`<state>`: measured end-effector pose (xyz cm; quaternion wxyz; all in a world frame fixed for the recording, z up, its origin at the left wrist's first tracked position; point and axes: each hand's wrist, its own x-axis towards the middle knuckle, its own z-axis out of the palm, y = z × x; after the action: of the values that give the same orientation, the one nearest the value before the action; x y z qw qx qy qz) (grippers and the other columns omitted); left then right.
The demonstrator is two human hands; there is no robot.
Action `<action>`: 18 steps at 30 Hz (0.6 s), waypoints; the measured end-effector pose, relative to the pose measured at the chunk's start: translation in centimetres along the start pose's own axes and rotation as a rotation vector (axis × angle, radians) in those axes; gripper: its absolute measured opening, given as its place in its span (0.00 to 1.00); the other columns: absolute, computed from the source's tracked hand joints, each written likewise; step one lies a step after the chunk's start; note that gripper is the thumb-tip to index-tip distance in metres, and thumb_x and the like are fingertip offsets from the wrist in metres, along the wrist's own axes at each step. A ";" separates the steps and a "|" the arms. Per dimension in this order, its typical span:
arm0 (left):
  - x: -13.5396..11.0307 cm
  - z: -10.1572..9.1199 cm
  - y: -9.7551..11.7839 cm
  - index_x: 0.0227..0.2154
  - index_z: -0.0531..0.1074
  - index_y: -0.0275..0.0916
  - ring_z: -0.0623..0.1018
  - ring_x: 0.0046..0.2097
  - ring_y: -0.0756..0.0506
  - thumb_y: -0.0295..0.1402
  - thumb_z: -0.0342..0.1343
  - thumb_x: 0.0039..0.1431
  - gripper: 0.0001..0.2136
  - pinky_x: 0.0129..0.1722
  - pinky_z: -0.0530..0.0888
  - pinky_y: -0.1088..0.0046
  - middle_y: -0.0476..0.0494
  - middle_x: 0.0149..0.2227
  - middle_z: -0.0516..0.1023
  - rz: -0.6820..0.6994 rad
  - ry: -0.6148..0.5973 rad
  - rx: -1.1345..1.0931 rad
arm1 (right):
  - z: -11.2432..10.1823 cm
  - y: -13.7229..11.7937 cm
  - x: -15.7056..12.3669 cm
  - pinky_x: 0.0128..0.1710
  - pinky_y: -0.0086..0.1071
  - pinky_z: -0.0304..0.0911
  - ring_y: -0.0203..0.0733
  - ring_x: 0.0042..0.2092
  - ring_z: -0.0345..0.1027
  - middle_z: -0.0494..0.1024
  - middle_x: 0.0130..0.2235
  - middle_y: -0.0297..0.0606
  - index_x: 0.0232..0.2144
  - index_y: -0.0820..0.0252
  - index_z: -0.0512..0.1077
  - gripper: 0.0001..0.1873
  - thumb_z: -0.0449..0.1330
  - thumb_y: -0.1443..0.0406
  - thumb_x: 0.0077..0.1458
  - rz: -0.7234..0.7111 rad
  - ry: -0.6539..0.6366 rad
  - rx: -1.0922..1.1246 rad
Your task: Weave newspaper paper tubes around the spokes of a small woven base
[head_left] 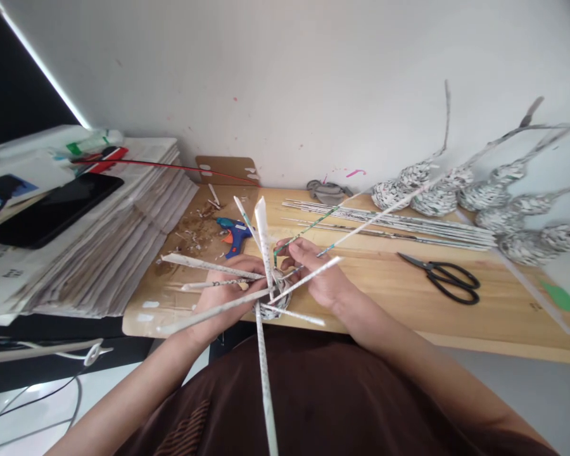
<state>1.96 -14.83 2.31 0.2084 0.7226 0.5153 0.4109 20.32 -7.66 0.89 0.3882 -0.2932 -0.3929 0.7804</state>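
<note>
A small woven newspaper basket [281, 296] is held near the table's front edge, with several rolled paper tubes sticking out all round it. My left hand [235, 278] is closed round the basket's left side, partly hidden behind the tubes. At its right side, my right hand [316, 269] pinches a rolled paper tube [330, 218] with green print, bent at the basket's rim. A longer white paper tube [384, 212] also passes by the right hand's fingers and slants up to the right.
Black-handled scissors [449, 278] lie at right, below a row of paper tubes [408, 228]. Several woven paper shapes [434, 199] stand by the wall. A blue glue gun [237, 237] rests on cardboard [190, 234]. Stacked newspapers [152, 215] carry a black phone [52, 209] at left.
</note>
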 end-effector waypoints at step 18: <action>1.9 0.8 0.1 0.27 0.76 0.37 0.78 0.28 0.50 0.30 0.62 0.54 0.03 0.28 0.73 0.78 0.49 0.27 0.81 -0.244 -0.088 -0.013 | -2.3 2.1 -3.5 0.26 0.28 0.62 0.37 0.33 0.71 0.79 0.33 0.33 0.29 0.56 0.79 0.13 0.75 0.58 0.42 -0.143 0.380 0.133</action>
<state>2.91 -13.01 2.64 0.2839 0.6705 0.5871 0.3536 23.16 -10.52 -1.52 0.5282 -0.3802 -0.2800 0.7057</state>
